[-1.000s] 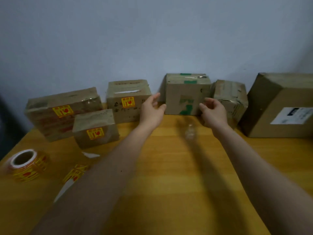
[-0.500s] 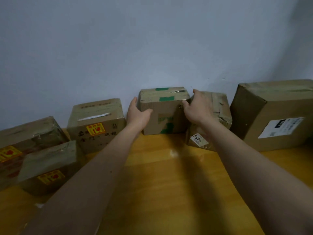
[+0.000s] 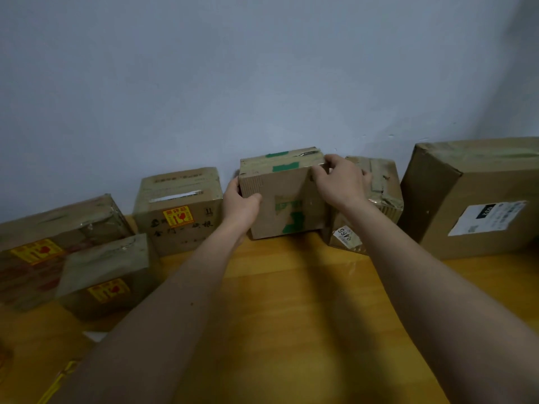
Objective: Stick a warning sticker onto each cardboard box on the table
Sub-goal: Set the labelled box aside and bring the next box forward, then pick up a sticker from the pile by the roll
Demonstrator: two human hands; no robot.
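Landmark: the green-taped box (image 3: 284, 196), standing on the surface (image 3: 291, 301) against the wall (image 3: 262, 68).
Left hand (image 3: 240, 204): curled round the green-taped box's left edge, thumb on the front face, gripping it.
Right hand (image 3: 339, 182): fingers wrapped over the box's top right corner, gripping it.
Task state: this box shows no warning sticker on its front; in my judgement it is being pulled out to receive one.
Stickered boxes: left of the landmark, the box with handwriting (image 3: 178, 211), the long box (image 3: 55, 243) and the small front box (image 3: 106, 275) each carry a yellow-and-red sticker.
Unstickered boxes: touching the landmark's right side, the crumpled box (image 3: 376, 211) with a white number label; further right, the large box (image 3: 478, 199) with a white shipping label.
Contents: every box is taped closed, so what is inside cannot be told.
Sticker supply: a yellow strip (image 3: 58, 380) lies at the lower left, well apart from the landmark.
Risk, snagging: the crumpled box leans on the landmark and may tip or drag along.
Risk, grip: worn cardboard and loose tape under the right fingers could tear or slip.
Risk, weight: unknown load could shift.
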